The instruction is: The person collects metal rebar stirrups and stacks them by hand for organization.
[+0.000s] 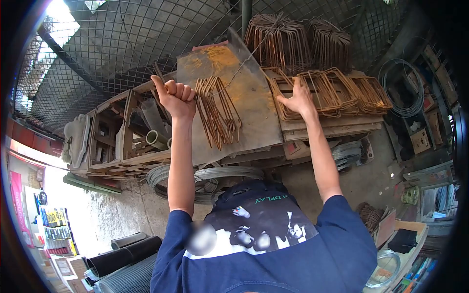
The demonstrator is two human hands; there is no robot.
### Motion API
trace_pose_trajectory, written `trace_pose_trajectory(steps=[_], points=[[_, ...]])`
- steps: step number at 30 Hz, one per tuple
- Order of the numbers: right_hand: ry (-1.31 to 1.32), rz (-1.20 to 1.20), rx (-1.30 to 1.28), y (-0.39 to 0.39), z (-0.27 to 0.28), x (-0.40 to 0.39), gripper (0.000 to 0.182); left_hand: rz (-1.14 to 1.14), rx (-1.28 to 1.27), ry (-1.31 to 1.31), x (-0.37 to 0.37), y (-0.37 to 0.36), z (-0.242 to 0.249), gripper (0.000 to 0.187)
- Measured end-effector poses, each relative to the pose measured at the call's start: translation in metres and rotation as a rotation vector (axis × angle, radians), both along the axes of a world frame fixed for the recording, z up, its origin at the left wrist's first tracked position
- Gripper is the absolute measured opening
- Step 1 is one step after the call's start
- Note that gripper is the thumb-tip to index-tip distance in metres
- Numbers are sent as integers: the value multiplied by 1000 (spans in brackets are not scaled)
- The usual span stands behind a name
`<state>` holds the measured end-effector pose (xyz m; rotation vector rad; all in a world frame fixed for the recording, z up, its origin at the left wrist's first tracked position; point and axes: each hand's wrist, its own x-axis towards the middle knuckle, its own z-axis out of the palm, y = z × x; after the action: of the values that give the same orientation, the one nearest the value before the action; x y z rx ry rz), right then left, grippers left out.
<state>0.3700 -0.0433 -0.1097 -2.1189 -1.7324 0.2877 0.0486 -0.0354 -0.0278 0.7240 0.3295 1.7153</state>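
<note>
Shirt: here's my dark blue shirt (264, 244), closest of all, pale print across it.
Wire coils: just past the shirt, grey loops (229, 173) lie on the floor, by the foot of the surface (312, 131).
Left hand: and there's my left hand (180, 97), fingers curled closed, thumb sticking out, right at the small stack's edge; whether it grips a rod, I can't tell.
Small stack: rusty bent rods (217, 115), leaning together on the sheet (254, 110), just right of that hand.
Right hand: over here my right hand (299, 100) is open, thumb spread wide, at the left end of the frames.
Frames: a row of rusty rod loops (337, 93), lying overlapped on the surface, running off to the right.
Sheet: grey, splashed yellow-orange, between the two groups and under the small stack.
Bundles: two big clumps of bent rods (278, 41) behind the frames, against the mesh (185, 24).
</note>
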Motion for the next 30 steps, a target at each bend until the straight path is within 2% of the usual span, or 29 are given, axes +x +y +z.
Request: trace_pose_trajectory(steps=[1, 3, 5, 9, 10, 11, 13, 14, 16, 17, 19, 22, 23, 25, 27, 28, 30], points=[[-144, -6, 43, -2, 1, -2, 98, 7, -8, 3, 0, 0, 0, 62], [-132, 8, 7, -4, 4, -1, 102, -11, 2, 11, -3, 0, -2, 62], [-85, 48, -151, -3, 2, 0, 105, -25, 15, 16, -3, 1, -2, 62], [-188, 40, -147, -14, -10, -8, 102, -6, -4, 14, -2, -1, 0, 63], [-92, 9, -146, -16, -5, -10, 94, -7, -7, 18, -3, -1, 0, 63], [-94, 8, -148, -16, -7, -10, 94, -8, -9, 17, -3, -1, -1, 63], [-119, 13, 8, -17, -10, -10, 69, -29, 12, 35, -5, 1, -2, 63], [-120, 13, 8, -17, -10, -10, 69, -29, 13, 34, -5, 1, -2, 63], [-117, 132, 96, -21, -8, -13, 41, -14, -8, 43, -3, -1, -1, 63], [-116, 129, 95, -22, -8, -15, 41, -16, -8, 43, -3, -1, -1, 63], [-49, 35, 192, -19, -5, -19, 22, -19, 0, 45, -4, -1, -1, 63], [-11, -60, 249, -14, 14, -12, 18, -20, -1, 62, -4, -3, 1, 63], [47, -100, 183, -14, 31, -8, 18, -23, -3, 63, -3, -3, 0, 63], [-21, -20, 462, 2, 32, 15, 20, -9, -2, 78, -3, -3, 1, 63], [38, 27, 535, 9, 49, 31, 21, -16, -3, 68, -3, -2, 1, 63], [224, -23, 416, 15, 55, 39, 22, -20, -5, 58, -3, -2, 0, 63], [577, -3, 349, 16, 63, 46, 23, -11, -17, 60, -2, -3, 0, 63]])
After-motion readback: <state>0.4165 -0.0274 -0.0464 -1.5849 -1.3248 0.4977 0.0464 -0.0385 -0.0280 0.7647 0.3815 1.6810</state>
